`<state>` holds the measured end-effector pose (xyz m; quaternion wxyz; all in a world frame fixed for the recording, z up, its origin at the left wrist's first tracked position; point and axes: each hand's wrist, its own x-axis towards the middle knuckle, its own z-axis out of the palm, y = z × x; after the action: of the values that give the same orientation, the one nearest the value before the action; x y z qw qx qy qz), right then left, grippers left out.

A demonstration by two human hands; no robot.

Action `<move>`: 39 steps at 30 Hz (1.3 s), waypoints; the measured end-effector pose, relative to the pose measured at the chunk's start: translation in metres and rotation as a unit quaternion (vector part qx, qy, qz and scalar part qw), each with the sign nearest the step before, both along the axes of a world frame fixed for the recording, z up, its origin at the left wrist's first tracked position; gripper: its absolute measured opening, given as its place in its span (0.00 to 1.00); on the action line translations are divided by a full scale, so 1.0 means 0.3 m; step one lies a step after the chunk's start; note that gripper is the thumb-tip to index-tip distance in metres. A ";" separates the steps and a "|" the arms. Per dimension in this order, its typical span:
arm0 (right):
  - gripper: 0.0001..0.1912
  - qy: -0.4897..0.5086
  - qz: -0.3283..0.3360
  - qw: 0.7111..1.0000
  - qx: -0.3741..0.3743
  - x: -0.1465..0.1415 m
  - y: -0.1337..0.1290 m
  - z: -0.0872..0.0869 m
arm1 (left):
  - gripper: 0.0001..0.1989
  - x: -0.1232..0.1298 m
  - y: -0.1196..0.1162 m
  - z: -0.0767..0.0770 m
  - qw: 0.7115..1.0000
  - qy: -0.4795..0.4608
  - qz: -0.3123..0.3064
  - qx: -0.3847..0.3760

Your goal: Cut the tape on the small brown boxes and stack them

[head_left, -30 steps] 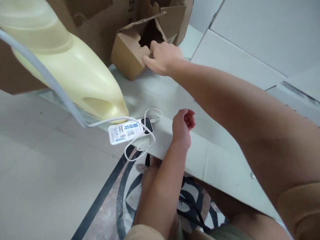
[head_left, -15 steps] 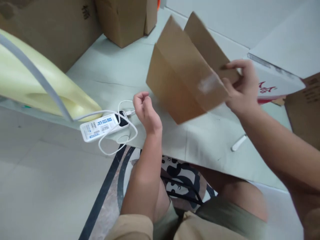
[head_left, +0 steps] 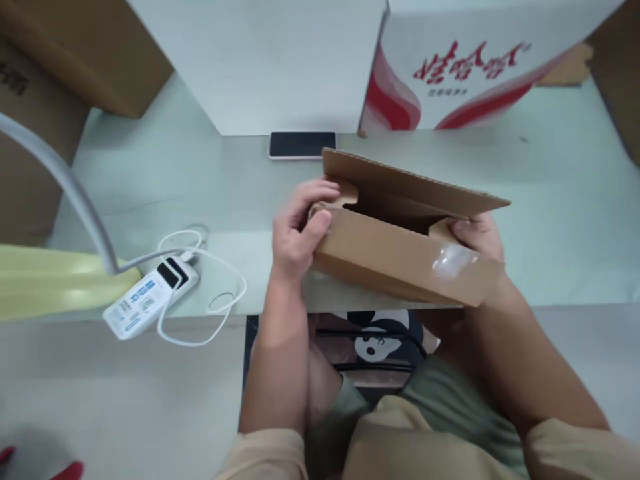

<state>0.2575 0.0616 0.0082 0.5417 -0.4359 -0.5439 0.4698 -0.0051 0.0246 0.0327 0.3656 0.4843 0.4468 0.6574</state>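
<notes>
A brown cardboard box [head_left: 385, 257], its top flaps raised, is held between my two hands near the front edge of the table. My left hand [head_left: 300, 230] grips the box's left end, thumb on the near side and fingers over the end flap. At the other end, my right hand [head_left: 481, 237] is closed on the box, its thumb pressing a small end flap. A shiny strip of clear tape [head_left: 453, 260] shows on the near long flap. Most of the inside is dark, so its contents cannot be made out.
A phone [head_left: 303, 145] lies behind the box, before a white carton with red print [head_left: 450, 73]. On the left are a white power bank [head_left: 147, 297] with a looped cable, a pale yellow object [head_left: 60, 283] and brown cartons [head_left: 95, 53].
The box has come down and closer to me, turning lengthwise. My left hand, which was off the box, now grips its left end. The view has swung right.
</notes>
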 end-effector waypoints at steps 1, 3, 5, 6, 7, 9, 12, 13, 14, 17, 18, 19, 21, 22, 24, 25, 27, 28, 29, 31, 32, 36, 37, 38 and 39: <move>0.14 0.033 -0.008 0.999 -0.009 0.002 -0.008 -0.007 | 0.16 0.005 0.011 -0.010 1.000 -0.006 0.025 0.011; 0.10 0.072 -0.009 0.997 -0.016 0.004 -0.017 -0.007 | 0.19 0.014 0.030 -0.022 0.998 -0.009 0.061 0.026; 0.06 0.068 0.021 0.997 0.009 0.012 -0.020 -0.003 | 0.22 0.027 0.046 -0.025 0.998 0.003 0.060 0.029; 0.08 0.063 0.037 0.997 0.032 0.019 -0.020 -0.002 | 0.23 0.035 0.052 -0.025 0.998 0.012 0.050 0.028; 0.13 0.058 0.051 0.996 0.055 0.027 -0.021 -0.003 | 0.22 0.044 0.055 -0.024 0.999 0.023 0.040 0.024; 0.20 0.058 0.061 0.992 0.089 0.045 -0.026 -0.006 | 0.17 0.063 0.055 -0.025 0.998 0.052 0.021 0.013; 0.17 0.057 0.039 0.994 0.079 0.061 -0.039 -0.003 | 0.15 0.085 0.046 -0.031 0.996 0.088 0.027 -0.003; 0.16 0.051 0.030 0.996 0.072 0.062 -0.044 0.001 | 0.15 0.090 0.042 -0.034 0.995 0.091 0.037 -0.007; 0.16 0.042 0.025 0.997 0.065 0.062 -0.048 0.005 | 0.15 0.094 0.039 -0.036 0.995 0.090 0.048 -0.012; 0.19 0.040 0.012 0.997 0.060 0.057 -0.049 0.005 | 0.15 0.094 0.035 -0.042 0.994 0.090 0.066 -0.025; 0.19 0.055 0.008 0.997 0.061 0.056 -0.046 -0.003 | 0.15 0.089 0.035 -0.045 0.994 0.087 0.066 -0.025; 0.19 0.073 -0.001 0.995 0.061 0.057 -0.040 -0.015 | 0.15 0.083 0.037 -0.048 0.994 0.081 0.067 -0.024; 0.20 0.092 -0.024 0.994 0.052 0.061 -0.025 -0.050 | 0.12 0.062 0.043 -0.057 0.996 0.042 0.083 -0.009; 0.21 0.087 -0.037 0.995 0.042 0.064 -0.017 -0.070 | 0.10 0.048 0.046 -0.062 0.996 0.008 0.093 -0.002; 0.23 0.057 -0.049 0.997 0.011 0.068 -0.006 -0.105 | 0.07 0.020 0.052 -0.070 0.991 -0.066 0.117 -0.005; 0.24 0.045 -0.038 0.998 -0.005 0.068 -0.004 -0.117 | 0.07 0.007 0.055 -0.072 0.987 -0.095 0.128 -0.020; 0.25 0.035 0.016 0.999 -0.029 0.058 -0.009 -0.126 | 0.07 -0.009 0.059 -0.073 0.981 -0.114 0.138 -0.075; 0.27 0.038 0.046 0.998 -0.035 0.048 -0.015 -0.124 | 0.08 -0.010 0.061 -0.072 0.979 -0.110 0.140 -0.102; 0.28 0.045 0.068 0.996 -0.034 0.036 -0.024 -0.120 | 0.09 -0.006 0.064 -0.071 0.977 -0.104 0.137 -0.126; 0.33 0.069 0.066 0.995 -0.019 0.008 -0.040 -0.111 | 0.11 0.014 0.070 -0.071 0.972 -0.112 0.123 -0.166; 0.35 0.081 0.048 0.996 -0.007 -0.005 -0.046 -0.109 | 0.12 0.029 0.074 -0.072 0.967 -0.131 0.113 -0.185; 0.36 0.094 -0.001 0.993 0.067 -0.035 -0.050 -0.122 | 0.13 0.090 0.082 -0.080 0.937 -0.228 0.030 -0.262; 0.35 0.085 0.006 0.993 0.087 -0.033 -0.048 -0.122 | 0.12 0.101 0.082 -0.080 0.930 -0.244 0.012 -0.276; 0.34 0.069 0.019 0.992 0.104 -0.028 -0.046 -0.119 | 0.10 0.109 0.081 -0.079 0.923 -0.256 0.000 -0.288; 0.34 0.045 0.031 0.992 0.117 -0.022 -0.044 -0.112 | 0.09 0.114 0.080 -0.076 0.917 -0.263 -0.005 -0.301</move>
<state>0.2511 0.0484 -0.0253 0.5980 -0.3305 -0.5836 0.4388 0.0291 0.0485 0.0098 0.6018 0.1631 0.5089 0.5936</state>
